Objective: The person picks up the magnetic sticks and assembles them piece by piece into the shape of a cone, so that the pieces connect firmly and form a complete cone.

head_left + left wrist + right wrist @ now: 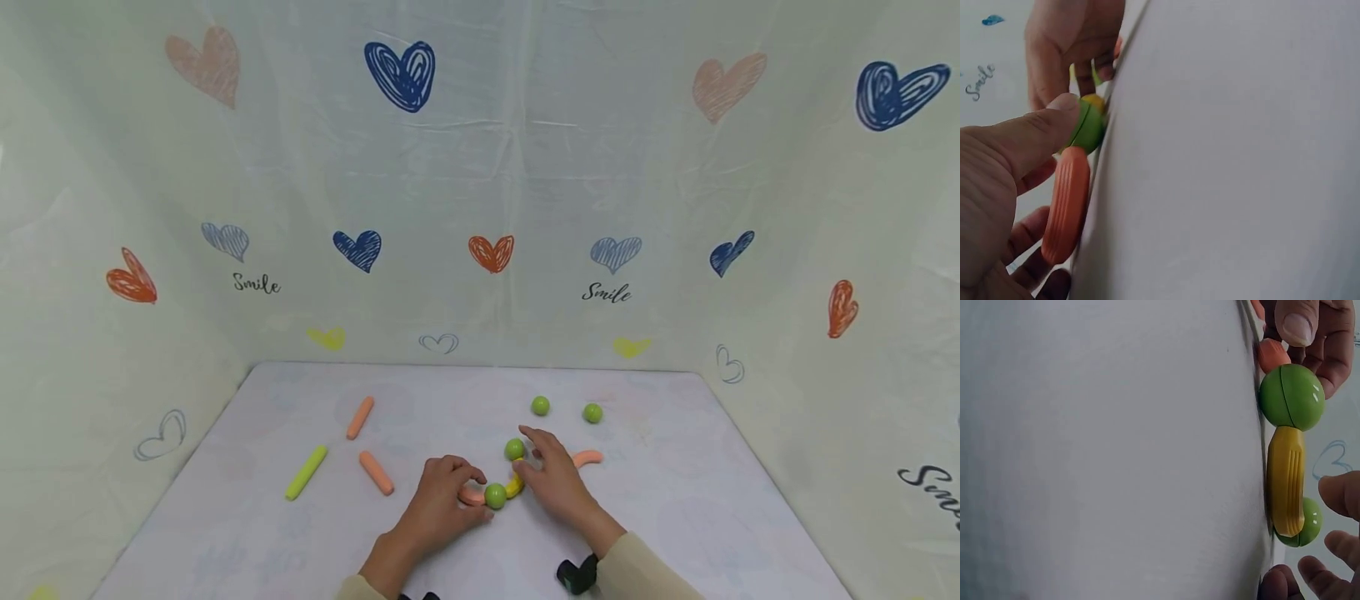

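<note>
My left hand (442, 504) is around a curved orange stick (1067, 203) and a green ball (1292, 398). Its thumb is straight beside the ball, and its fingers are behind the stick; contact is unclear. A curved yellow stick (1286, 481) joins that ball to a second green ball (514, 449). Over the yellow stick is my right hand (555, 483), thumb and fingers spread. The right wrist view shows a gap between its thumb and the yellow stick.
Two loose green balls (540, 406) lie toward the back. Another curved orange stick (587, 458) is just beyond my right hand. Left of centre are two straight orange sticks (376, 472) and a yellow-green stick (306, 472). A heart-printed curtain (480, 183) encloses the white table (675, 500).
</note>
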`<state>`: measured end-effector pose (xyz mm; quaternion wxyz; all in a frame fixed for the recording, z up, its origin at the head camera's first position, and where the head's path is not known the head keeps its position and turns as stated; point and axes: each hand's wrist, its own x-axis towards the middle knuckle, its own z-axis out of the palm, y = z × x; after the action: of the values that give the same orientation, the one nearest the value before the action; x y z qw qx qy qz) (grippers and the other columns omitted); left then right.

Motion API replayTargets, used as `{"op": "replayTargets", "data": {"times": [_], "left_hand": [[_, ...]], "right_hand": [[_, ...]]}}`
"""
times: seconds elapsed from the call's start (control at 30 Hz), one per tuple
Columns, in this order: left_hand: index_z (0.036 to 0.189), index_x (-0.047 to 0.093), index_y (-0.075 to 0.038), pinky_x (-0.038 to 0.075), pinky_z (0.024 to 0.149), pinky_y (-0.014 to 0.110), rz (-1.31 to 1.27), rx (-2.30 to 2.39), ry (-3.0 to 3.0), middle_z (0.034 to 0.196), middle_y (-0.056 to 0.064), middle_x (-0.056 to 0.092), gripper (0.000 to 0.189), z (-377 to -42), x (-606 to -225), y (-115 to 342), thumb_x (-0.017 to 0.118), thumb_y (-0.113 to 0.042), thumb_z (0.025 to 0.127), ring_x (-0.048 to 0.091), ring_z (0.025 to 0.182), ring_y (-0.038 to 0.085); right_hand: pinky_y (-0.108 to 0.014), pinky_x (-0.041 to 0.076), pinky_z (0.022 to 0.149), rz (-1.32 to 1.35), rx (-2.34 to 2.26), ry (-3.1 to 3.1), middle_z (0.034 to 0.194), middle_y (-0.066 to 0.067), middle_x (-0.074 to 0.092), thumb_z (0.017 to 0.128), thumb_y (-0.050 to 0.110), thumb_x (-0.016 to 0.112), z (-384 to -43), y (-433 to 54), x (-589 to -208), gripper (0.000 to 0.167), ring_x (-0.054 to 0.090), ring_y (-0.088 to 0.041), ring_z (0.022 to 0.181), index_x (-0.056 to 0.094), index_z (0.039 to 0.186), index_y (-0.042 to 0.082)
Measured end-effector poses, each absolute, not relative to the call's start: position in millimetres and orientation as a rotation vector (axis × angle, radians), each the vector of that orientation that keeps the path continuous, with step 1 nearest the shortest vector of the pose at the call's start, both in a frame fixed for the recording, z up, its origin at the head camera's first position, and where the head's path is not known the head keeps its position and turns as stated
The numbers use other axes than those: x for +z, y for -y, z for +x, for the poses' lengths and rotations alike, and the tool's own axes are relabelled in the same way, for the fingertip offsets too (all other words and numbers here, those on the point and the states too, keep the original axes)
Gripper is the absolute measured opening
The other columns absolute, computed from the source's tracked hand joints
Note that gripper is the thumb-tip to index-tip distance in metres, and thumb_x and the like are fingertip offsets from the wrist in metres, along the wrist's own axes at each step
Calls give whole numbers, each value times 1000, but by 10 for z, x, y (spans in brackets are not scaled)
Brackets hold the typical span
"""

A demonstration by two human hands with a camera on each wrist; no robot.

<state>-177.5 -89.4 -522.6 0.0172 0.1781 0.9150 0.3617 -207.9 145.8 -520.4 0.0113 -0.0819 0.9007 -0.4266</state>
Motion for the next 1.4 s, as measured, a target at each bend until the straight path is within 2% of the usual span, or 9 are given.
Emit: {"op": "replayTargets", "data": {"times": [0.17,0.37,0.5,0.63,0.77,0.9,1.1,1.4], "left_hand": [[110,71,-29,43,99,54,548,1117,-2900,119,-1,60,38,-1770,-5264,817,91,-43,80,48,117,27],[108,72,-29,40,100,55,593,1066,-2934,116,-2,60,30,-1765,-5254,824,89,-36,84,48,117,26],[110,76,-27,40,106,59,567,1064,-2937,124,1,61,26,-1765,-5215,869,88,-29,87,46,126,30],[115,78,-25,42,109,58,521,1068,-2930,135,5,61,26,-1782,-5172,921,84,-19,90,44,135,33],[120,77,-22,47,107,56,510,1068,-2919,138,6,60,30,-1786,-5144,948,80,-12,92,45,133,31],[123,76,-18,50,105,53,516,1122,-2891,134,3,59,32,-1770,-5146,947,81,-14,92,48,128,27],[120,76,-19,51,103,48,483,1143,-2897,123,-6,61,29,-1784,-5176,917,82,-19,92,52,122,22],[124,77,-21,52,104,49,439,1114,-2912,124,-4,67,29,-1801,-5146,921,80,-19,95,57,120,22]], "right_hand": [[-57,50,106,-334,-1260,-2801,155,-10,54,102,27,67,-2103,-1450,-5177,52,60,-30,126,57,151,14],[-47,54,97,-287,-1249,-2804,143,-10,60,100,22,69,-2047,-1464,-5146,48,61,-25,117,60,146,11],[-37,53,86,-235,-1203,-2842,130,-8,63,98,20,73,-1981,-1483,-5147,46,59,-18,104,63,142,9],[-35,53,82,-198,-1175,-2853,123,-7,64,94,17,77,-1902,-1516,-5132,44,60,-16,100,65,136,8],[-30,53,76,-196,-1193,-2819,118,-6,66,91,12,80,-1835,-1545,-5093,40,61,-14,95,66,128,6],[-24,51,70,-226,-1214,-2790,117,-6,67,90,11,82,-1792,-1554,-5077,41,60,-12,88,65,126,5],[-22,49,71,-272,-1168,-2820,114,-5,68,89,17,85,-1795,-1554,-5102,42,58,-10,87,69,127,9],[-22,47,67,-304,-1140,-2846,111,0,69,86,17,88,-1810,-1532,-5120,37,56,-7,81,70,118,14]]}}
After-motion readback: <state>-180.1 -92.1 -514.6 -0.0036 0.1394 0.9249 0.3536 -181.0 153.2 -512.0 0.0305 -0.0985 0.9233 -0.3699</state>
